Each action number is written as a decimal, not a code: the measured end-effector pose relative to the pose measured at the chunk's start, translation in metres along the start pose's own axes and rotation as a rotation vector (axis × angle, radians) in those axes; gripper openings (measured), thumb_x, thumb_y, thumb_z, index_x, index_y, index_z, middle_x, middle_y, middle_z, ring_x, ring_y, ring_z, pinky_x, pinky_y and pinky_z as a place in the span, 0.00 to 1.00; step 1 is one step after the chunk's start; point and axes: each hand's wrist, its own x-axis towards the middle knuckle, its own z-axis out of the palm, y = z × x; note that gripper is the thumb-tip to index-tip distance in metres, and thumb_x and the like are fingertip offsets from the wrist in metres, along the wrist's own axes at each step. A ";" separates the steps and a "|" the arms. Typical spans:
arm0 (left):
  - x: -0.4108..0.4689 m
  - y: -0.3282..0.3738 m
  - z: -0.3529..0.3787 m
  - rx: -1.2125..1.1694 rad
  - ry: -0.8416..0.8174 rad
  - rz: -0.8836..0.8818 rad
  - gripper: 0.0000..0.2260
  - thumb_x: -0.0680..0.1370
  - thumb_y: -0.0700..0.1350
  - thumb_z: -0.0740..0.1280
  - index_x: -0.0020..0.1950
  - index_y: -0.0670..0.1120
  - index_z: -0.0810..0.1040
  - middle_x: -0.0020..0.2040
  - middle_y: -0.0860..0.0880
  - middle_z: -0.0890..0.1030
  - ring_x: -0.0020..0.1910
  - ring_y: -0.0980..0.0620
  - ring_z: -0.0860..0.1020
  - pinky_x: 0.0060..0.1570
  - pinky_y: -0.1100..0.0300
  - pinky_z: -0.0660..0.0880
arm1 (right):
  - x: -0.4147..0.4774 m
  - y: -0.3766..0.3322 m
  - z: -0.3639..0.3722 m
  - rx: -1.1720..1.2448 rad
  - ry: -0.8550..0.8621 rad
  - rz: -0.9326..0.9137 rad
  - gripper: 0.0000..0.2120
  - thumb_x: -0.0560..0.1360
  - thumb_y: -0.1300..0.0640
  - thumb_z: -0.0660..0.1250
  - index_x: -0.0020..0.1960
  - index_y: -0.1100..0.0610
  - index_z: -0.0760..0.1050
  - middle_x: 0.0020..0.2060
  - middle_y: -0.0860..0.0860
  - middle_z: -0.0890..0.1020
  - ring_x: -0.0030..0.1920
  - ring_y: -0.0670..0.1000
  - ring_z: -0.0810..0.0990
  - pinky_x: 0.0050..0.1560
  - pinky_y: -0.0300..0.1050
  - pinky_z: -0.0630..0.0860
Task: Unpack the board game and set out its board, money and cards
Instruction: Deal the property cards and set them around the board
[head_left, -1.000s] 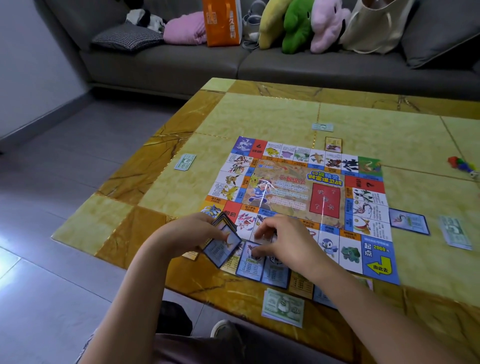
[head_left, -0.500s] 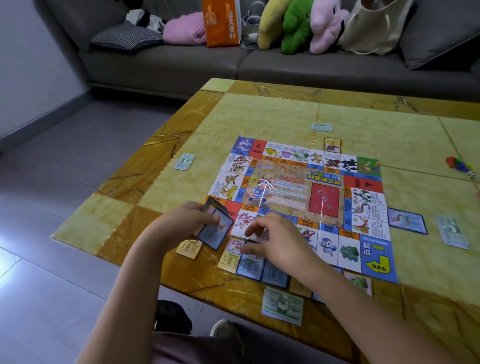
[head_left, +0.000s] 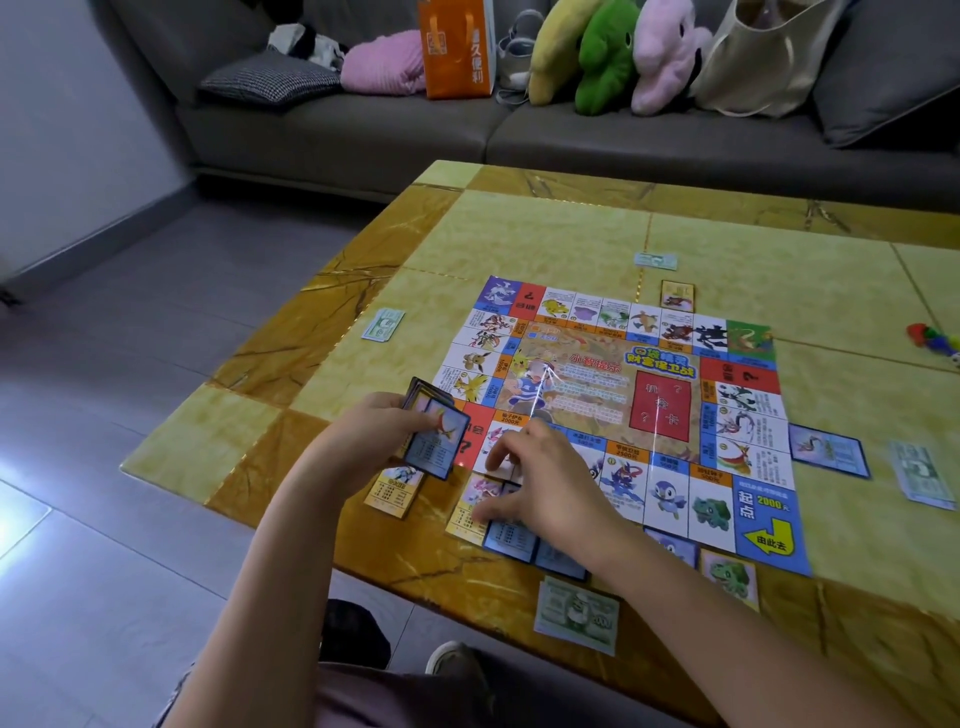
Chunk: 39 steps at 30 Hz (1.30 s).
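The colourful game board lies flat on the yellow marble table. My left hand grips a stack of blue-edged cards over the board's near left corner. My right hand rests fingers-down on cards laid along the board's near edge, beside a yellow card. More cards lie around the board: a yellow one, a green-creature one, a blue one and one at the far edge. Green money piles lie around the board.
Coloured game pieces sit at the table's right edge. A grey sofa behind holds an orange bag, plush toys, a canvas tote and cushions. Grey floor tiles lie to the left; my knees are below the table edge.
My left hand lifted the card stack up and away from the table edge, uncovering a yellow card. My right hand slid slightly left along the laid-out cards.
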 end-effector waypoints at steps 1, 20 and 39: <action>0.000 0.000 0.000 -0.008 -0.007 0.000 0.08 0.78 0.42 0.67 0.54 0.40 0.75 0.51 0.42 0.82 0.51 0.45 0.81 0.53 0.50 0.79 | 0.001 0.000 0.000 -0.003 -0.008 -0.001 0.23 0.63 0.45 0.78 0.52 0.52 0.75 0.47 0.46 0.67 0.50 0.47 0.67 0.45 0.43 0.67; -0.017 0.023 0.067 -0.439 -0.302 0.002 0.14 0.80 0.47 0.62 0.56 0.36 0.76 0.45 0.39 0.83 0.42 0.45 0.82 0.41 0.57 0.81 | -0.030 0.032 -0.053 0.554 0.268 0.155 0.11 0.76 0.52 0.67 0.44 0.61 0.79 0.32 0.51 0.82 0.29 0.41 0.76 0.32 0.33 0.72; -0.029 0.057 0.136 -0.580 -0.461 -0.092 0.11 0.82 0.39 0.57 0.57 0.34 0.74 0.46 0.38 0.84 0.41 0.45 0.84 0.37 0.56 0.82 | -0.107 0.165 -0.172 0.336 0.517 0.482 0.03 0.76 0.60 0.68 0.45 0.56 0.80 0.39 0.51 0.84 0.39 0.51 0.79 0.39 0.44 0.70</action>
